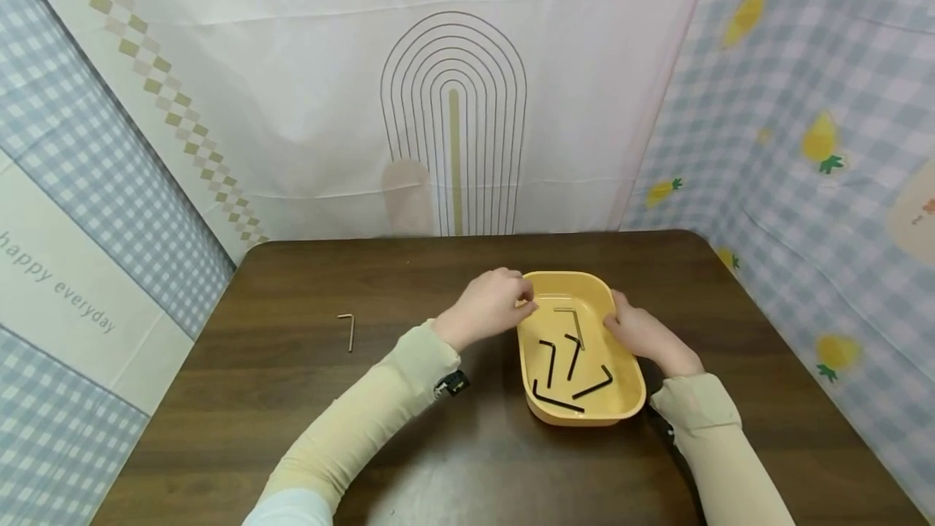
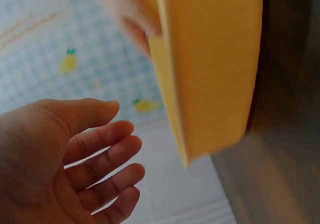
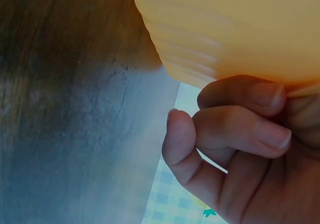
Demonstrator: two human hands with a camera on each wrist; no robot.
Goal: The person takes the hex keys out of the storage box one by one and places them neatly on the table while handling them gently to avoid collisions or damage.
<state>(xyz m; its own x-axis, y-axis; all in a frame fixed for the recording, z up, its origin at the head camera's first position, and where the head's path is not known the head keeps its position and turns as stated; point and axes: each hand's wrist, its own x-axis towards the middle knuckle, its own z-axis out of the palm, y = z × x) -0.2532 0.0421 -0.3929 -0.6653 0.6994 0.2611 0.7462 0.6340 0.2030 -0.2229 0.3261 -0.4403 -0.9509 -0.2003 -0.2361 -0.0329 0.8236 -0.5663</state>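
A yellow plastic basin [image 1: 634, 396] stands on the table with several black hex keys [image 1: 558, 404] and one metallic hex key [image 1: 577, 329] lying on its bottom. My right hand [image 1: 646, 337] grips the basin's right rim; the right wrist view shows fingers [image 3: 245, 129] curled at the rim. At the left rim is my left hand [image 1: 491, 305]. In the left wrist view its loosely bent fingers [image 2: 112, 154] hold nothing and are apart from the basin wall [image 2: 215, 68]. Another metallic hex key [image 1: 351, 333] lies on the table, left of the left forearm.
The dark wooden table [image 1: 292, 282] ends at a patterned cloth backdrop [image 1: 321, 120]. A checked cloth [image 1: 789, 185] hangs along the right side, another on the left. A small black device [image 1: 454, 382] is strapped at the left wrist.
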